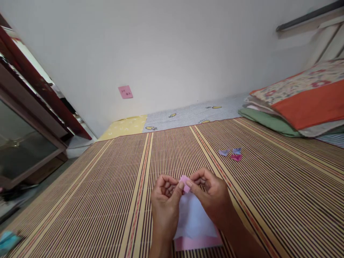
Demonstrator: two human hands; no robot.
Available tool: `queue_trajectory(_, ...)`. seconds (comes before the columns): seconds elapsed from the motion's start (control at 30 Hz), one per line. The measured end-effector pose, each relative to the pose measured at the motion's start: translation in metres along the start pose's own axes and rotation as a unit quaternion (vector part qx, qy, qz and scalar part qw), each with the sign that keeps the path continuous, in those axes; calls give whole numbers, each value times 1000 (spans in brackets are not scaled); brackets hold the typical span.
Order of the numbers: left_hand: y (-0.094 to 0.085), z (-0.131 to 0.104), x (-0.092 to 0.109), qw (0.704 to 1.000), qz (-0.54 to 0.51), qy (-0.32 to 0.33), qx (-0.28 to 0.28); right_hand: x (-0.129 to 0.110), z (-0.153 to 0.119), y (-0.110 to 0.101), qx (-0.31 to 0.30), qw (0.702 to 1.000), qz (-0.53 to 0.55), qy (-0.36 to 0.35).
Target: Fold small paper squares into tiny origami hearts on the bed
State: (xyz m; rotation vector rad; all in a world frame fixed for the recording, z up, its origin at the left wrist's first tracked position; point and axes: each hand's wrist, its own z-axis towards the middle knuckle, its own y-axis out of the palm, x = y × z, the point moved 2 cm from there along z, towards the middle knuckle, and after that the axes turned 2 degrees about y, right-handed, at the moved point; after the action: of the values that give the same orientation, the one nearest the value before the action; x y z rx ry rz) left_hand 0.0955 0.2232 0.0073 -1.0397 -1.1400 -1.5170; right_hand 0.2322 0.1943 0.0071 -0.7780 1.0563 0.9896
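Note:
Between my two hands is a small pink paper square [184, 183], turned with one corner up. My left hand [167, 200] pinches its left side between thumb and curled fingers. On the right side, the thumb and forefinger of my right hand [211, 191] grip it as well. Beneath my hands, a white sheet [193, 216] lies over a pink sheet [199, 243] on the striped mat [120, 193]. Farther forward and to the right rest small folded paper pieces: a lilac one [224, 152], a blue one [237, 151] and a magenta one [236, 157].
Folded bedding [309, 104] is stacked at the right. A pink note [125, 92] is on the white wall ahead. At the lower left corner lies a turquoise item [9, 242]. A glass-panelled door [24, 139] stands at the left, beyond the mat's edge.

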Motion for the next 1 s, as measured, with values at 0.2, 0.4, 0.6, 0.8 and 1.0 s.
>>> queue_trajectory(0.2, 0, 3, -5, 998, -38, -48, -34, 8, 1, -1, 3, 1000, -13, -6)
queue_trajectory(0.4, 0, 4, -6, 998, -9, -48, -29, 5, 1, 0, -4, 1000, 14, 8)
queue_trajectory(0.6, -9, 7, -10, 998, 7, -47, -30, 3, 6, -3, -109, 993, 9, 33)
queue_trajectory(0.8, -5, 5, -8, 997, 33, -43, -59, 0, 4, -7, -97, 993, -68, -28)
queue_trajectory(1.0, 0, 5, -7, 995, 5, -61, -78, -1, 5, -11, -132, 989, -66, -27)
